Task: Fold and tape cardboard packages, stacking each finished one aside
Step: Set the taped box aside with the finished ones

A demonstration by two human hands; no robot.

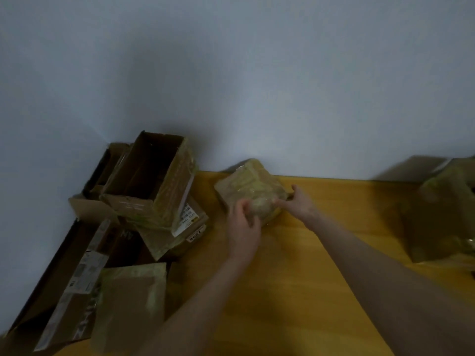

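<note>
One yellow table (321,253) is seen; cardboard boxes (144,191) are piled at its left edge; at its far edge the taped package (252,183) is gripped by the left hand (243,224), fingers curled; the right hand (299,201) touches it, hold not discernible; it is judged light, stiff, tape-slick; opposite edges are best taken.

The package (250,186) lies on the table (295,291) at the far edge, near the wall (231,73). The left hand (243,227) holds its near side, the right hand (299,204) its right side. Left of it stands a pile of boxes (154,181). Flat cardboard (128,304) lies before the pile.
</note>
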